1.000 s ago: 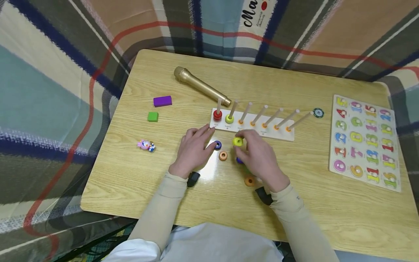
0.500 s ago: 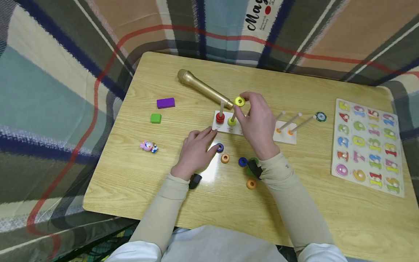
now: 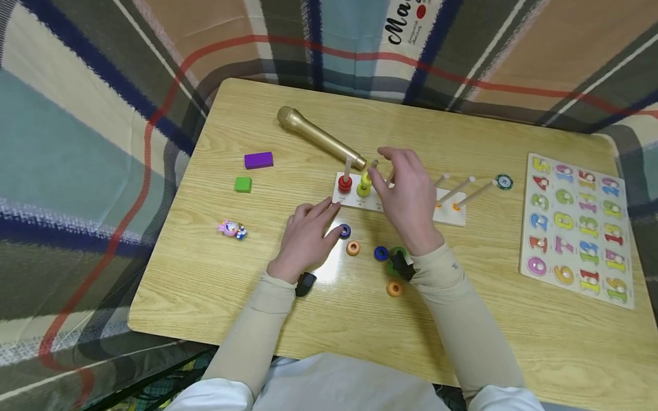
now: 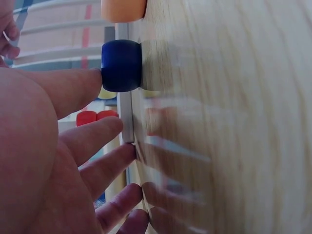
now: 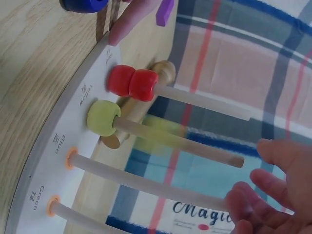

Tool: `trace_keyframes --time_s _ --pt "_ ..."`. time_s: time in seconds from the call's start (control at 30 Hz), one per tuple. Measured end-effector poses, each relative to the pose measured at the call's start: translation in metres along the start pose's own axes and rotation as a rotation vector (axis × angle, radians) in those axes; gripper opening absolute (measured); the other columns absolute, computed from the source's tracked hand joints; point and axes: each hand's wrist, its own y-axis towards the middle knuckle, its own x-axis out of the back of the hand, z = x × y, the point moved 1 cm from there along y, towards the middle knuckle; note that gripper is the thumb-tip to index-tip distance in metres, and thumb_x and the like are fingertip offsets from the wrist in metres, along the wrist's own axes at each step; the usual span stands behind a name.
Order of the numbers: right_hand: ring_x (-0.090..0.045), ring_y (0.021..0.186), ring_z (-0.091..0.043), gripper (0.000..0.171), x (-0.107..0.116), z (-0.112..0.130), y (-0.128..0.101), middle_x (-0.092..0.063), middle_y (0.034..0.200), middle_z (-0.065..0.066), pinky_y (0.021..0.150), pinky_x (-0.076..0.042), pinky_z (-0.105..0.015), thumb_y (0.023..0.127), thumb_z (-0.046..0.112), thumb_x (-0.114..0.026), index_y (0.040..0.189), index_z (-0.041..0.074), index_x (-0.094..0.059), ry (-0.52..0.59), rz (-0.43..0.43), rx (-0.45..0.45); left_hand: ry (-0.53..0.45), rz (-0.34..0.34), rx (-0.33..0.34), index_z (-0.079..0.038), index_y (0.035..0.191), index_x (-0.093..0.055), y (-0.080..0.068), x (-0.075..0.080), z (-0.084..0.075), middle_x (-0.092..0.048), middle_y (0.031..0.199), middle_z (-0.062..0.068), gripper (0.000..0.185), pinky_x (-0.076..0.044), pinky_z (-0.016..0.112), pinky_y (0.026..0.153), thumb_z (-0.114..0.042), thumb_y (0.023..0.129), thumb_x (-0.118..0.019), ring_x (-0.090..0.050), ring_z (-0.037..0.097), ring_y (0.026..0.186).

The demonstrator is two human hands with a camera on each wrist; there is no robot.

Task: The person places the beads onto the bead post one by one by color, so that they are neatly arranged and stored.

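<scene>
Sliding down the second peg [image 5: 180, 142], a blurred yellow ring [image 3: 365, 178] is dropping toward the yellow ring [image 5: 103, 118] already seated on the peg board [image 3: 452, 215], so the step in hand looks like stacking rings by colour. The right hand [image 3: 406, 188] is hovering just past the peg tips with its fingers [image 5: 282, 156] loosely spread and gripping nothing. The left hand [image 3: 305, 237] is lying flat on the table [image 3: 216, 285], fingers straight and slightly fanned, one fingertip [image 4: 83, 85] touching a blue ring [image 4: 122, 66] beside the board. By my judgement the next move is calling for a pick from the loose rings: an orange ring [image 3: 352, 248], another blue ring [image 3: 381, 253], a green ring [image 3: 397, 254] and a second orange ring [image 3: 394, 289] are waiting near the right wrist. Two red rings [image 5: 132, 82] are sitting on the first peg. A gold microphone [image 3: 319, 137] is lying just behind the board, close to the peg tips, and could be getting in the way of reaches; a number puzzle [image 3: 578, 225] is resting well apart.
</scene>
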Motion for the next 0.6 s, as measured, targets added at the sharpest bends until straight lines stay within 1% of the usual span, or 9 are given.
trace_keyframes --time_s 0.1,0.17,0.23,0.27,0.3,0.37,0.5,0.57,0.6 --pt "-0.064 0.074 -0.025 0.033 0.001 0.001 -0.001 -0.070 0.118 -0.012 0.055 -0.044 -0.035 0.096 0.024 -0.072 0.125 0.008 -0.070 0.017 -0.011 0.017 -0.001 0.003 0.004 -0.029 0.157 -0.042 0.000 0.000 0.000 -0.032 0.167 -0.007 0.056 -0.036 0.047 0.110 -0.047 0.104 -0.051 -0.036 0.028 0.142" --pt "-0.064 0.074 -0.026 0.027 0.002 0.000 -0.004 -0.071 0.114 -0.013 0.056 -0.046 -0.035 0.096 0.020 -0.071 0.119 0.006 -0.071 0.030 -0.007 0.051 -0.004 0.004 0.005 -0.029 0.157 -0.042 0.000 0.000 0.001 -0.032 0.168 -0.007 0.056 -0.036 0.047 0.110 -0.047 0.104 -0.051 -0.035 0.028 0.142" --pt "-0.064 0.074 -0.026 0.021 0.001 -0.001 -0.008 -0.071 0.109 -0.013 0.058 -0.049 -0.035 0.097 0.016 -0.070 0.115 0.005 -0.071 0.046 0.026 0.103 -0.005 0.003 0.006 -0.029 0.157 -0.042 0.000 -0.001 0.001 -0.032 0.168 -0.007 0.056 -0.035 0.048 0.111 -0.047 0.105 -0.050 -0.035 0.028 0.142" --pt "-0.065 0.075 -0.026 0.020 0.000 -0.002 -0.012 -0.072 0.106 -0.013 0.059 -0.050 -0.036 0.097 0.015 -0.070 0.113 0.005 -0.071 0.048 0.066 0.129 -0.005 0.003 0.006 -0.029 0.157 -0.042 0.000 -0.001 0.001 -0.032 0.168 -0.007 0.056 -0.035 0.048 0.111 -0.047 0.105 -0.050 -0.035 0.028 0.142" --pt "-0.065 0.075 -0.026 0.019 -0.002 -0.003 -0.016 -0.072 0.104 -0.012 0.060 -0.051 -0.036 0.096 0.015 -0.070 0.113 0.005 -0.071 0.056 0.122 0.149 -0.004 0.003 0.006 -0.029 0.157 -0.042 0.000 -0.001 0.001 -0.032 0.168 -0.007 0.056 -0.035 0.049 0.112 -0.047 0.105 -0.050 -0.035 0.028 0.142" --pt "-0.066 0.079 -0.025 0.022 -0.009 -0.008 -0.026 -0.072 0.105 -0.011 0.064 -0.054 -0.037 0.096 0.015 -0.070 0.115 0.006 -0.070 0.064 0.277 0.166 0.000 0.003 0.003 -0.029 0.157 -0.042 0.000 -0.001 0.001 -0.032 0.168 -0.007 0.056 -0.035 0.049 0.112 -0.047 0.105 -0.050 -0.035 0.028 0.142" --pt "-0.066 0.094 -0.024 0.038 -0.028 -0.015 -0.045 -0.069 0.117 -0.009 0.078 -0.056 -0.041 0.095 0.025 -0.073 0.129 0.010 -0.066 0.031 0.605 0.113 0.011 0.002 -0.005 -0.029 0.157 -0.042 0.000 0.000 0.001 -0.032 0.168 -0.006 0.056 -0.035 0.049 0.112 -0.047 0.105 -0.049 -0.035 0.029 0.142" --pt "-0.067 0.103 -0.025 0.044 -0.037 -0.017 -0.052 -0.067 0.124 -0.009 0.087 -0.057 -0.044 0.095 0.029 -0.073 0.133 0.011 -0.065 0.005 0.688 0.087 0.013 0.002 -0.006 -0.029 0.157 -0.041 0.000 0.000 0.000 -0.032 0.168 -0.006 0.056 -0.035 0.049 0.112 -0.047 0.105 -0.049 -0.035 0.030 0.143" --pt "-0.067 0.106 -0.026 0.045 -0.040 -0.016 -0.055 -0.066 0.125 -0.010 0.090 -0.056 -0.045 0.094 0.030 -0.073 0.134 0.011 -0.064 -0.005 0.707 0.079 0.013 0.001 -0.005 -0.029 0.157 -0.041 0.000 0.000 0.000 -0.032 0.168 -0.006 0.056 -0.035 0.049 0.112 -0.047 0.105 -0.049 -0.035 0.030 0.143"
